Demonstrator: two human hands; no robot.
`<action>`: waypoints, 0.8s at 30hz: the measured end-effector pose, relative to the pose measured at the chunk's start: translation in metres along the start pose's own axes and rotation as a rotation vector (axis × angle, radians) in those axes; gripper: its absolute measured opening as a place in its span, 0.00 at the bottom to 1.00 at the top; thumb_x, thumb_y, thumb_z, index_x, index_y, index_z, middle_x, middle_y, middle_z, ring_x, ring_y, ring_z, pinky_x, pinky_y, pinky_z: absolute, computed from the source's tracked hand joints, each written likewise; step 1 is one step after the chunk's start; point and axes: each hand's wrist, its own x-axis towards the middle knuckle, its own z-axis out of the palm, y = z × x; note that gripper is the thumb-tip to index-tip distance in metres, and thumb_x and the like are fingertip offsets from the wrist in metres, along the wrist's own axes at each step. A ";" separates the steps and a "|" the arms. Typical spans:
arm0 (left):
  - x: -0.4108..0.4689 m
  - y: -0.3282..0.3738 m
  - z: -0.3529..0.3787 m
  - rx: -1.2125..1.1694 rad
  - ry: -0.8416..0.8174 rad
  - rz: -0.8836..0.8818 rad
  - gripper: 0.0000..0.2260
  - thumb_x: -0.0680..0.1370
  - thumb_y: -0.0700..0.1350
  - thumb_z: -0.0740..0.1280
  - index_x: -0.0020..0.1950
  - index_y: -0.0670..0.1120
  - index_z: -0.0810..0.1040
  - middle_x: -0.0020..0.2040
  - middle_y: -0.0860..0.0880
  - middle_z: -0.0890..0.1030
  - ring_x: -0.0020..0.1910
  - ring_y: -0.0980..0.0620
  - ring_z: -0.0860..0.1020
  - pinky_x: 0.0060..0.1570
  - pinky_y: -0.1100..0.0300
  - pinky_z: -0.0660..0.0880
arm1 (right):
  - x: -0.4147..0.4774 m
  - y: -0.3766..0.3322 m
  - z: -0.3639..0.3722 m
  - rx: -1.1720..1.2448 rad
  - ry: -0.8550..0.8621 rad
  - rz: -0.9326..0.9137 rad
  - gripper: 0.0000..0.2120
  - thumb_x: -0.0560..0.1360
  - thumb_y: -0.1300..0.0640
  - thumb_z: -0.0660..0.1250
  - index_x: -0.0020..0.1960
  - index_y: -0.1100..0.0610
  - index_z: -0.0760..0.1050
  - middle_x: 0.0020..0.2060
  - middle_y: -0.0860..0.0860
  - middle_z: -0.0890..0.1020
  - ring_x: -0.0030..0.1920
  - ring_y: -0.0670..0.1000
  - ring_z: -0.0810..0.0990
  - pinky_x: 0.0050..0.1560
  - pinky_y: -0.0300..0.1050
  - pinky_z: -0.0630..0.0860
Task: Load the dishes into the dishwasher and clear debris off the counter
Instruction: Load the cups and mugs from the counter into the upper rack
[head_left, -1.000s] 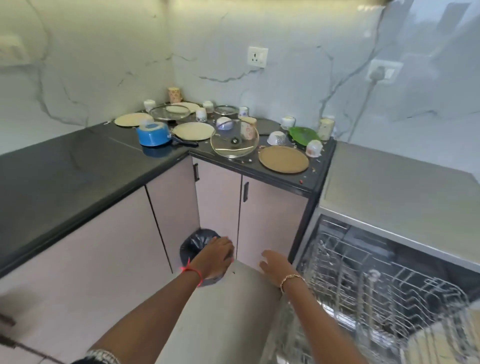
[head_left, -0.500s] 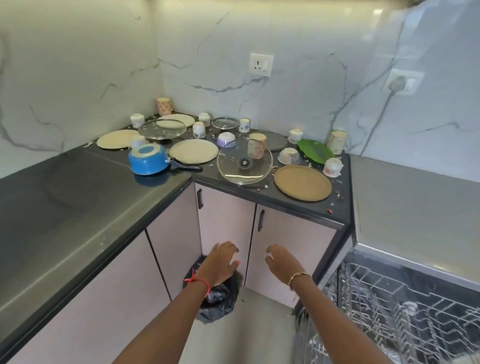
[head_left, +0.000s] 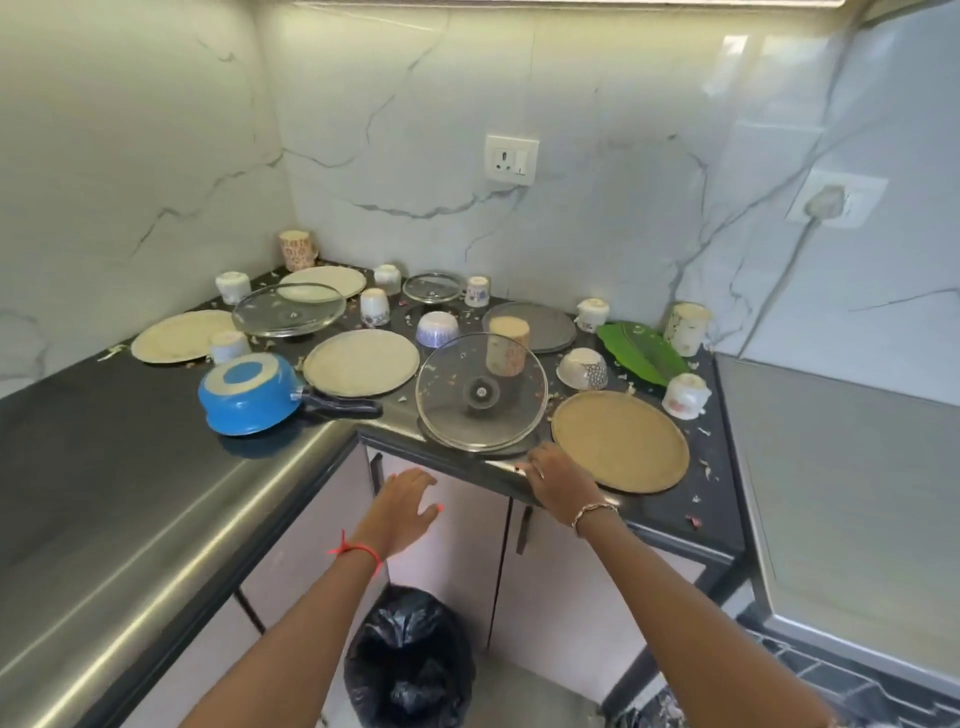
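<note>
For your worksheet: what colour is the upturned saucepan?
Blue; the saucepan shows in the head view.

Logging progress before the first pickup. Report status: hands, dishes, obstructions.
Left hand open, off the counter; right hand open at counter edge beside glass lid. No dish picked up. Scraps scattered round brown plate.

The black L-shaped desk (head_left: 130, 457) carries a crowd of dishes in its corner. Within the crowd, a large glass lid (head_left: 480, 397) sits at 6 o'clock, a tan plate (head_left: 621, 440) at 4, an upturned blue saucepan (head_left: 249, 392) at 8, and a green leaf-shaped plate (head_left: 641, 353) at 2. Upturned cups (head_left: 375, 306) stand toward 12. Small scraps (head_left: 705, 469) are scattered among them.
</note>
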 end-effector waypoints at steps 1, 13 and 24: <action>0.011 -0.006 -0.005 -0.009 0.007 -0.018 0.18 0.79 0.48 0.62 0.67 0.41 0.70 0.66 0.46 0.71 0.69 0.48 0.65 0.68 0.57 0.57 | 0.012 -0.002 -0.007 0.002 0.007 0.002 0.14 0.80 0.57 0.53 0.58 0.63 0.72 0.55 0.57 0.75 0.57 0.56 0.74 0.57 0.45 0.70; 0.128 -0.086 -0.044 -0.082 -0.026 -0.037 0.30 0.74 0.34 0.62 0.75 0.38 0.55 0.75 0.42 0.58 0.74 0.47 0.56 0.71 0.63 0.49 | 0.188 -0.018 -0.065 0.013 0.190 0.042 0.17 0.79 0.58 0.56 0.64 0.67 0.68 0.61 0.63 0.70 0.61 0.61 0.71 0.61 0.51 0.67; 0.182 -0.120 -0.025 0.241 -0.363 0.201 0.55 0.61 0.79 0.38 0.76 0.42 0.38 0.77 0.45 0.39 0.76 0.51 0.38 0.69 0.61 0.33 | 0.304 -0.009 -0.065 -0.084 0.150 0.287 0.25 0.78 0.48 0.58 0.71 0.60 0.61 0.69 0.62 0.61 0.67 0.63 0.65 0.64 0.54 0.66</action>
